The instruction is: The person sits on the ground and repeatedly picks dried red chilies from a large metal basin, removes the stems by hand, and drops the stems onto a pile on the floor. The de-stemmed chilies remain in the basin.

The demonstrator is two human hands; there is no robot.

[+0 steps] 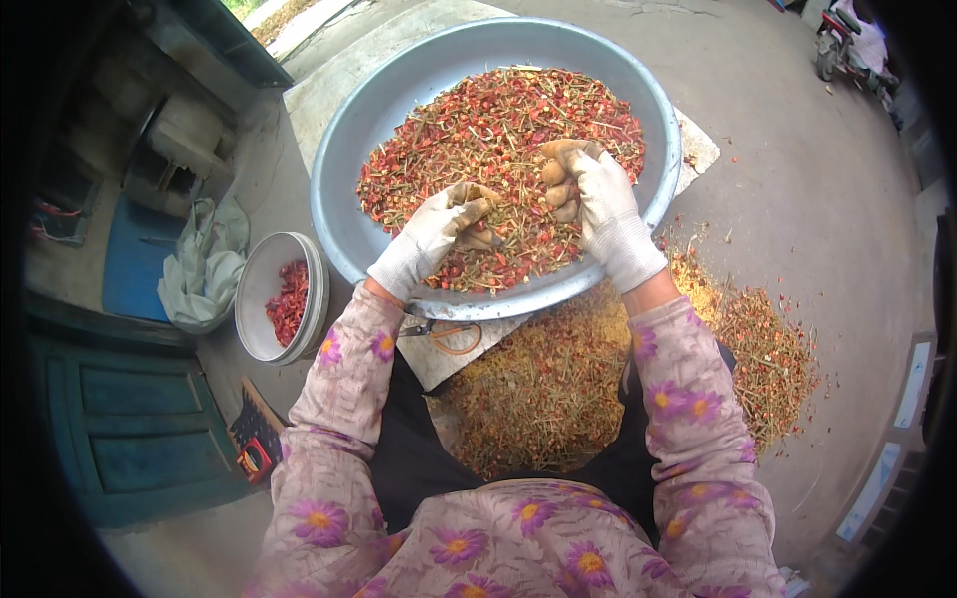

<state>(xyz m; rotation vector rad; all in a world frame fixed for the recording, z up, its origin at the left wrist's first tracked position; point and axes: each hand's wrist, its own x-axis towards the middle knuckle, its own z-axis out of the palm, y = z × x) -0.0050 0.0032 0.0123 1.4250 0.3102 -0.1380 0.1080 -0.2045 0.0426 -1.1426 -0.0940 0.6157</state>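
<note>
A wide blue-grey basin (478,306) stands in front of me. Dried red chili pieces (478,127), mixed with stems and pale seeds, cover much of its bottom. My left hand (445,228), in a white glove with brown-stained fingers, is over the near part of this mix. Its thumb and fingertips are drawn together; whether a small piece is between them is hard to see. To the right, my right hand (594,187), gloved the same way, is over the mix with its fingers curled. Anything inside those fingers is hidden.
A white bucket (250,258) with red chili pieces (289,299) stands left of the basin. Scissors (456,338) with orange handles lie below its rim. Stems and seeds form a heap (534,396) between my legs and a second pile (770,359) at right. A pale sack (202,269) slumps at left.
</note>
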